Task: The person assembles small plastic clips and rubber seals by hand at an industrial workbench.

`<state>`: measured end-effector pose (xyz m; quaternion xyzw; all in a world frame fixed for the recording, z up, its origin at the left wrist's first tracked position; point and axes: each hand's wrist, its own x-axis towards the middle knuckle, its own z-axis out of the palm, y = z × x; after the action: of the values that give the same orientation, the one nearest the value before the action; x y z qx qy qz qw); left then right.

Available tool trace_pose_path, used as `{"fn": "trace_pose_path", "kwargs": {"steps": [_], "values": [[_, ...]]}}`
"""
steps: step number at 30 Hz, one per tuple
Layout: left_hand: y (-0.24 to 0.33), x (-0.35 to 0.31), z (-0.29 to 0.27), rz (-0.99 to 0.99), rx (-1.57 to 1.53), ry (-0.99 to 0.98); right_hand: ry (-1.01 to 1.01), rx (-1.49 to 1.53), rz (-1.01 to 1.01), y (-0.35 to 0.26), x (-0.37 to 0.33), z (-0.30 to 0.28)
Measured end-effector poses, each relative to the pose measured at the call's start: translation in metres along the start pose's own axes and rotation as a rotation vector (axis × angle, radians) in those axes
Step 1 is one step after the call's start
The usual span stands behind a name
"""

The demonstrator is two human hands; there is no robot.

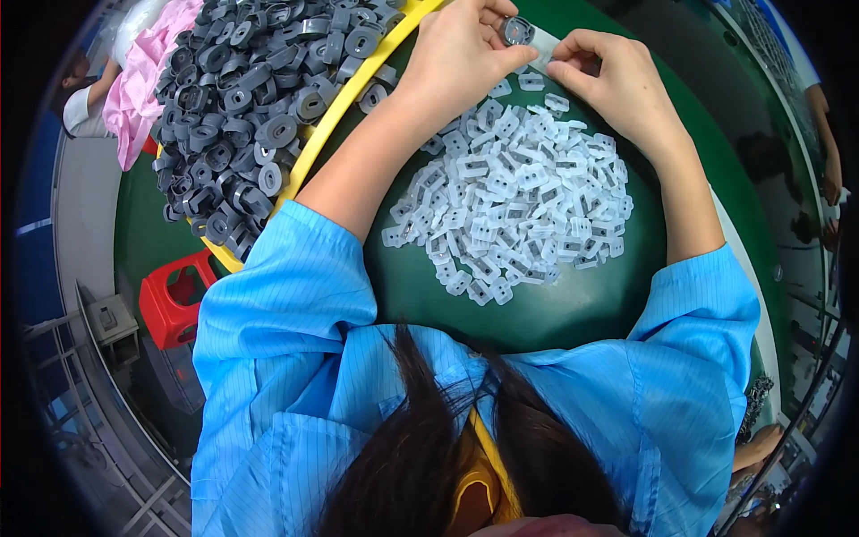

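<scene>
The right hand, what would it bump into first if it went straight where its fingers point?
The left hand, probably its thumb near the grey round part; depth is unclear.

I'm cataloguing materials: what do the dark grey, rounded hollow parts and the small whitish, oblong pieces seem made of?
Dark grey, rounded hollow parts: probably moulded plastic, satin, judging by soft highlights and even colour.
Small whitish, oblong pieces: likely plastic, translucent and smooth, from their milky look.

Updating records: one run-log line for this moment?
left hand: holds grey part | right hand: contents unclear | green table: translucent pieces, heaped
</scene>
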<state>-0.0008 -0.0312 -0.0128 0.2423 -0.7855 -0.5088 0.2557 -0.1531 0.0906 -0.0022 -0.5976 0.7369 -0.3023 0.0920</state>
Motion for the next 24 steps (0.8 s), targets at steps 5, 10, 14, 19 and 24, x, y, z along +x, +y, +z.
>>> {"fn": "trace_pose_path", "kwargs": {"steps": [5,10,14,19,24], "values": [[0.008,-0.004,0.002,0.023,0.078,0.035,0.158,0.208,0.069,-0.005,0.002,-0.008],[0.004,-0.008,0.010,0.196,0.130,0.103,0.282,0.500,0.000,-0.015,0.000,0.014],[0.022,-0.014,0.006,0.110,0.047,0.056,0.220,0.506,0.006,-0.007,-0.001,0.013],[0.021,-0.017,0.008,0.196,0.006,0.057,0.282,0.475,0.019,-0.012,0.001,0.011],[0.018,-0.021,0.013,0.470,0.103,0.092,-0.053,0.844,0.219,0.009,0.002,0.002]]}}
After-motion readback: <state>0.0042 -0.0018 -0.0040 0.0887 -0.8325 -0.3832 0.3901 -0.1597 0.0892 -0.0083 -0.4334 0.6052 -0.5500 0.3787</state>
